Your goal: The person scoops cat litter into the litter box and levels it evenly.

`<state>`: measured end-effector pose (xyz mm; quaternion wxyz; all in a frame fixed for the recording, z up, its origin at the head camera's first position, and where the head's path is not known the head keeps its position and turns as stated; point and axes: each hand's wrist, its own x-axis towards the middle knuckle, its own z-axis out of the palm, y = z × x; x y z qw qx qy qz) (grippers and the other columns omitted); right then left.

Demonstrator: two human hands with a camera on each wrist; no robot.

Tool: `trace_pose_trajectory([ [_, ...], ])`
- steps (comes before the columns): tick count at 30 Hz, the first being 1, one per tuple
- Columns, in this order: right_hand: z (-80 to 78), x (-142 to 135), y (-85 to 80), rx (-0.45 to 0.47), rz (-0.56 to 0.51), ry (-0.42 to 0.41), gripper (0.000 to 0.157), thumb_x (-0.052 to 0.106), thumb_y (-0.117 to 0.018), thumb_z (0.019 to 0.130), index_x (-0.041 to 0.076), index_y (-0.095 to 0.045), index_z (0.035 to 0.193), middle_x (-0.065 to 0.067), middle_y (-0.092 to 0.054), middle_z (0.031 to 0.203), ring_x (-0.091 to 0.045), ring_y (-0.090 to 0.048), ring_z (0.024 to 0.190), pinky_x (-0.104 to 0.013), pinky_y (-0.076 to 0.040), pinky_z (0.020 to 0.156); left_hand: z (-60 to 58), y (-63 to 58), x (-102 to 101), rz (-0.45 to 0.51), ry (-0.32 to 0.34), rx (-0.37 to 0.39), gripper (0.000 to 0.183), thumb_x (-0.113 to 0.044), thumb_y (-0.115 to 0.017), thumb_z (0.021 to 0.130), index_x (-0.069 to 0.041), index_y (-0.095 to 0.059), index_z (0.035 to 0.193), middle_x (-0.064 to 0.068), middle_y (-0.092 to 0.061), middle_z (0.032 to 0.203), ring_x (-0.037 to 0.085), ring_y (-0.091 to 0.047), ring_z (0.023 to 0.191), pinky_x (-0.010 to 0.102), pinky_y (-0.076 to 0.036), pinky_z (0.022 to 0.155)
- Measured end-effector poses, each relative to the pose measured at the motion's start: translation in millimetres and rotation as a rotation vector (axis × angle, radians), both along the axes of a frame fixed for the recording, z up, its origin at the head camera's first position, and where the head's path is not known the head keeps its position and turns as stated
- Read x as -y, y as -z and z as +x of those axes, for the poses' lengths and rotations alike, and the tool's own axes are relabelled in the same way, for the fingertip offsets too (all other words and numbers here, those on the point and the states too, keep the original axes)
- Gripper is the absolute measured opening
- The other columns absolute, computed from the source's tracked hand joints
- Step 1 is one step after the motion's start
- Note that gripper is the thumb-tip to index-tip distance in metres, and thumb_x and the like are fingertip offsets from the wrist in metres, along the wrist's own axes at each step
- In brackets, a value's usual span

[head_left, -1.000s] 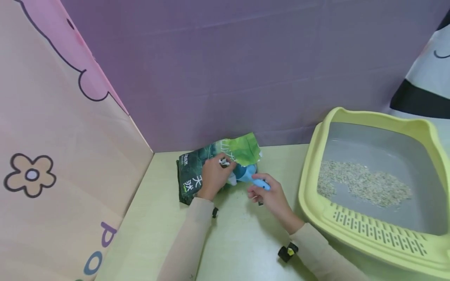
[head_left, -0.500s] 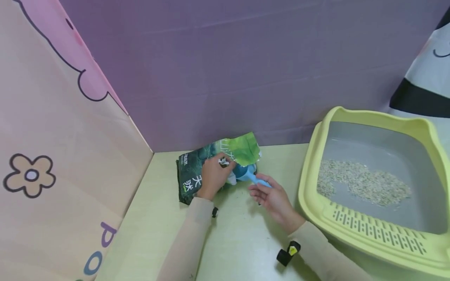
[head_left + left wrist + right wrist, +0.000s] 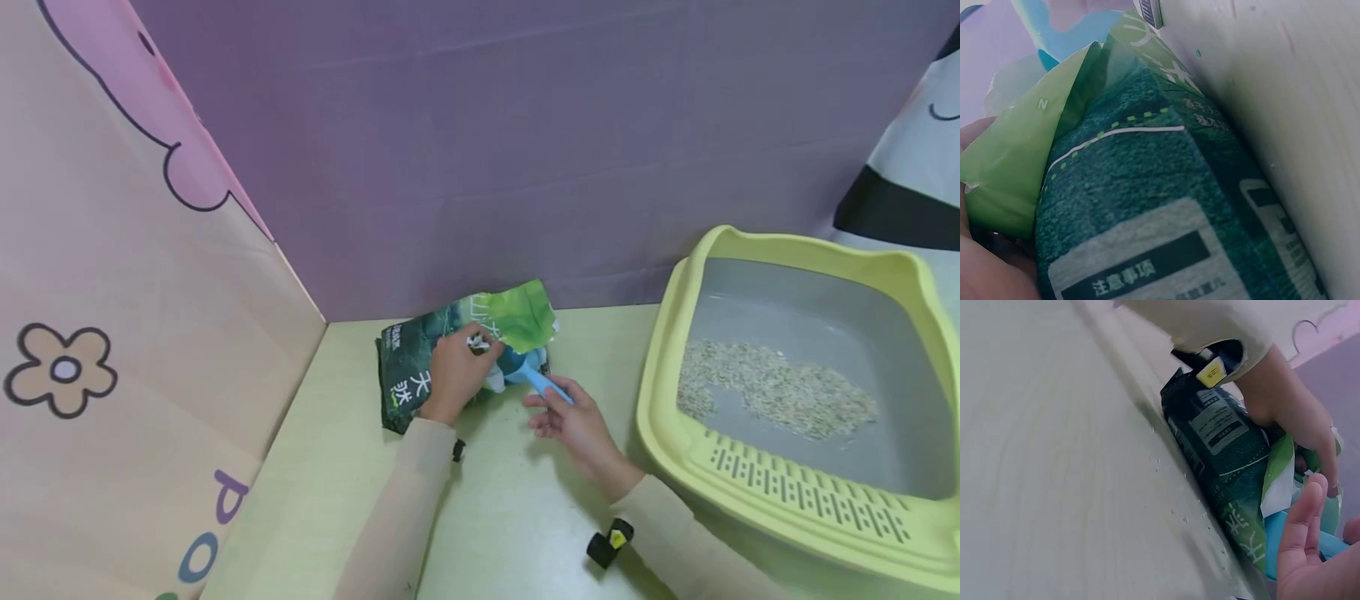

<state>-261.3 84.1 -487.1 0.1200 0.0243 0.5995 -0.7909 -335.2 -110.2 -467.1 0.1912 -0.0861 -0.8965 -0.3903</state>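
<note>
A dark green and light green printed bag (image 3: 405, 362) lies on its side on the table, its torn mouth facing right. My left hand (image 3: 457, 377) pinches the edge of that mouth; in the left wrist view the light green flap (image 3: 1016, 147) is folded back by the fingers. My right hand (image 3: 581, 425) holds a blue scoop (image 3: 538, 380) by its handle, thumb and forefinger on it, other fingers loosely bent. The scoop's bowl sits in the bag's mouth, partly hidden by the flap. Seen from the right wrist, the blue plastic (image 3: 1274, 540) shows beside the white inner side of the flap.
At the right stands a yellow-rimmed litter box (image 3: 678, 433) with a grey inside and a patch of pale pellets (image 3: 806, 400). A purple wall sheet (image 3: 480, 167) rises behind the bag, and a printed pink sheet (image 3: 135, 275) on the left. Small crumbs dot the table near the bag.
My right hand has turned slightly and its fingers have shifted along the scoop's handle, which now points more downward. The left hand and the bag have stayed in place.
</note>
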Motion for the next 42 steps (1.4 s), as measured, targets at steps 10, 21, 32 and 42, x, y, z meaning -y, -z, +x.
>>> trace_pose_trajectory([
  [10, 9.9, 6, -8.6, 0.005, 0.022, 0.111, 0.020, 0.013, -0.045, 0.109, 0.000, -0.049, 0.124, -0.002, -0.078, 0.093, -0.008, -0.065, 0.066, -0.022, -0.055, 0.066, -0.1, -0.1, 1, -0.010, -0.001, 0.008, 0.017, -0.039, -0.074, 0.093, -0.023, -0.071, 0.090, -0.005, -0.054, 0.051, 0.011, -0.041, 0.041, 0.030, -0.039, 0.048],
  [21, 31.6, -9, -23.7, 0.020, 0.029, 0.146, 0.024, 0.012, -0.045, 0.109, -0.002, -0.049, 0.128, 0.002, -0.076, 0.087, -0.008, -0.062, 0.064, -0.022, -0.054, 0.065, 0.6, -1.6, -1, 0.000, 0.020, 0.013, 0.019, -0.040, -0.074, 0.093, -0.022, -0.071, 0.091, -0.004, -0.057, 0.051, 0.012, -0.045, 0.040, 0.030, -0.038, 0.045],
  [32, 50.3, -22, -26.3, 0.050, 0.040, 0.148, 0.020, 0.013, -0.042, 0.109, 0.000, -0.050, 0.123, 0.002, -0.075, 0.084, -0.009, -0.062, 0.065, -0.024, -0.053, 0.066, -0.6, 1.3, 1, -0.007, -0.001, 0.017, 0.019, -0.040, -0.074, 0.094, -0.021, -0.072, 0.093, -0.004, -0.051, 0.046, 0.009, -0.037, 0.038, 0.028, -0.032, 0.042],
  [42, 60.3, -30, -26.4, 0.051, 0.031, 0.151, 0.020, 0.014, -0.042, 0.109, 0.002, -0.051, 0.122, 0.002, -0.076, 0.088, -0.010, -0.063, 0.065, -0.025, -0.054, 0.067, -0.1, 0.3, 1, -0.018, -0.009, 0.015, 0.020, -0.041, -0.073, 0.094, -0.021, -0.072, 0.093, -0.005, -0.049, 0.045, 0.009, -0.035, 0.037, 0.027, -0.031, 0.040],
])
